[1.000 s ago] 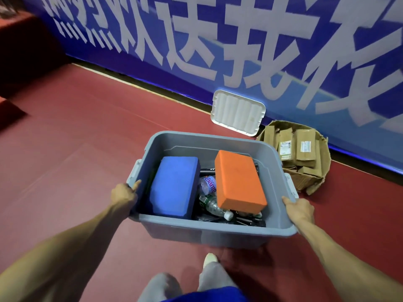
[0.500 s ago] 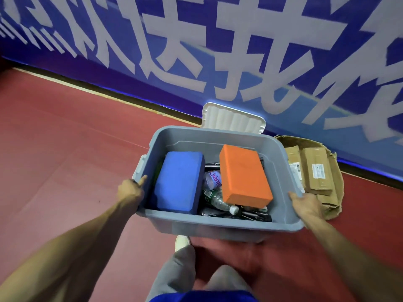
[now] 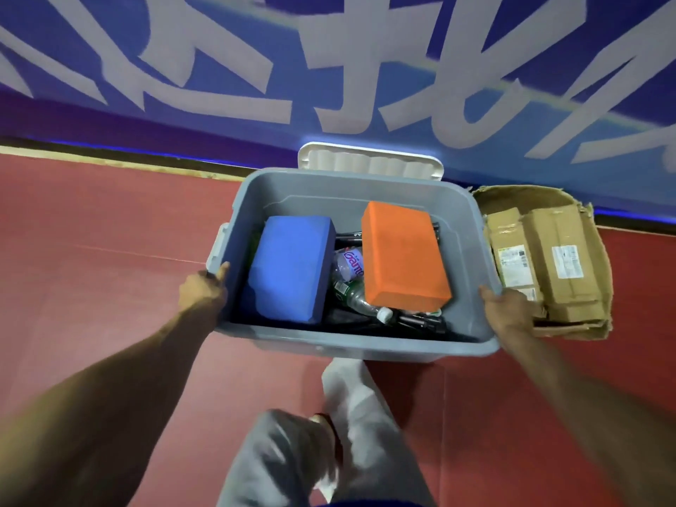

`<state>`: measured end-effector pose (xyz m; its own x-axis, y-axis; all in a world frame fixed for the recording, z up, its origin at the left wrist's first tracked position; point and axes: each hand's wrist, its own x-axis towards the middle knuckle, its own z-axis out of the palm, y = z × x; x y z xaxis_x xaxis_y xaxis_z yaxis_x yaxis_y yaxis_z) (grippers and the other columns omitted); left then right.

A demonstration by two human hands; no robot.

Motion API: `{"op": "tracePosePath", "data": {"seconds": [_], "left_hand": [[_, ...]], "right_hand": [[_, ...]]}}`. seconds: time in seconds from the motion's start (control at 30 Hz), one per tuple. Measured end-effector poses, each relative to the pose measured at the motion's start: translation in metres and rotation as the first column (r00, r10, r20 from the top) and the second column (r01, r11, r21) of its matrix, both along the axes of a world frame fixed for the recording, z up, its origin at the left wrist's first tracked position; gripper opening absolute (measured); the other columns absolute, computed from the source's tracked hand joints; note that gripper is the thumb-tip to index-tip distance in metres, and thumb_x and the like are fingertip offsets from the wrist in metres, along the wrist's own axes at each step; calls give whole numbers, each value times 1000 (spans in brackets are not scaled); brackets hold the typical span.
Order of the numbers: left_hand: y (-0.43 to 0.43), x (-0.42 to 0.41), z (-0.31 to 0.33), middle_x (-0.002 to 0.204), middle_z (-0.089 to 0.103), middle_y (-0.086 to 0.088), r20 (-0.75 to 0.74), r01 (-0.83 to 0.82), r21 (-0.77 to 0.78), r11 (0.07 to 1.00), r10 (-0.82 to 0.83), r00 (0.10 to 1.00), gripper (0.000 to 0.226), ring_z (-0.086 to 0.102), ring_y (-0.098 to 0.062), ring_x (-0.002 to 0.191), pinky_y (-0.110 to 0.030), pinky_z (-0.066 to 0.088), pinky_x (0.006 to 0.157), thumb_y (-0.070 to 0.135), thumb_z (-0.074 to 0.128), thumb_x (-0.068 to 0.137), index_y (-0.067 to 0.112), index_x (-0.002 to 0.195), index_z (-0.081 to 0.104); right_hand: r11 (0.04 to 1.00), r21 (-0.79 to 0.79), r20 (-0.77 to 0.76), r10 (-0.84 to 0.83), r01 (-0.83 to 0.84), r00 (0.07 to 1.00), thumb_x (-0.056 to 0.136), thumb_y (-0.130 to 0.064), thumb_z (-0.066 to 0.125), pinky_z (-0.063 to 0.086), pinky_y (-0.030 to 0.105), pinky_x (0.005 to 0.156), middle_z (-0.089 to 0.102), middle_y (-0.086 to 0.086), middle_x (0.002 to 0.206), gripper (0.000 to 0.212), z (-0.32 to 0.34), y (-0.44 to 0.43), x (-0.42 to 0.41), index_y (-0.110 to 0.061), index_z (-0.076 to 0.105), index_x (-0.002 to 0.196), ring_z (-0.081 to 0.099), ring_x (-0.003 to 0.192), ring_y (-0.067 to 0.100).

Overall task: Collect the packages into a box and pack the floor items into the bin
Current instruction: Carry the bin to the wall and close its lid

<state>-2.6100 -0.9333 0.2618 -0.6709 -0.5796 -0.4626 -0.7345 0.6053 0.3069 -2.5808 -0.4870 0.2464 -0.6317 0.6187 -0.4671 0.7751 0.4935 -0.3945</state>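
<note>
The left hand [image 3: 205,291] and right hand [image 3: 507,309] each grip a short end of the bin [image 3: 329,182], so its long side runs hand to hand. The box [image 3: 519,193] of packages [image 3: 559,265] sits just right of it, nearest the right hand.

The bottle [image 3: 349,267] label reads "Gant", cut off; the blue banner [image 3: 219,49] bears large white Chinese characters.
</note>
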Motion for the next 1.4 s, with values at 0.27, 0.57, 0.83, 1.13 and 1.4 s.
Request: {"op": "tracePosePath", "data": {"seconds": [0.27, 0.57, 0.83, 1.13, 1.4], "left_hand": [[-8, -120, -154, 101, 62, -33, -69, -48, 70, 996, 53, 996, 47, 57, -46, 99, -45, 42, 81, 39, 52, 94, -6, 99, 63], [-24, -194, -323, 90, 61, -9, -112, -185, 342, 921, 235, 965, 38, 53, -20, 83, -34, 45, 75, 38, 62, 87, 6, 107, 68], [-34, -204, -423, 101, 60, -9, 31, -210, 459, 863, 221, 975, 46, 55, -25, 90, -41, 47, 86, 42, 58, 90, 5, 117, 59], [-31, -186, -407, 111, 62, -14, 254, -161, 411, 897, 57, 965, 42, 57, -26, 95, -40, 48, 87, 32, 58, 90, 6, 123, 57], [8, -264, -310, 122, 57, -19, 141, 195, 400, 896, -270, 952, 40, 55, -33, 108, -36, 43, 90, 15, 52, 93, 3, 131, 47]], "right_hand": [[996, 68, -3, -64, 64, 998, 91, -44, 55, 39, 35, 75, 66, 28, 97, 49, -158, -7, -90, 5, 64, 94, 60, 97, 42], [980, 171, -74, -87, 99, 993, 88, -53, 56, 45, 43, 91, 65, 34, 104, 61, -325, -19, -149, 6, 67, 100, 60, 103, 46], [969, 164, -57, -178, 185, 982, 88, -52, 57, 44, 49, 92, 61, 37, 110, 65, -419, -35, -136, 9, 62, 110, 56, 106, 51], [997, 32, 167, -74, 70, 983, 97, -41, 46, 31, 41, 107, 49, 34, 133, 61, -402, -49, -131, 11, 48, 129, 45, 127, 44], [997, 6, 154, 72, -74, 985, 97, -36, 45, 38, 42, 103, 52, 24, 133, 48, -311, -83, -213, -1, 47, 131, 49, 122, 40]]}}
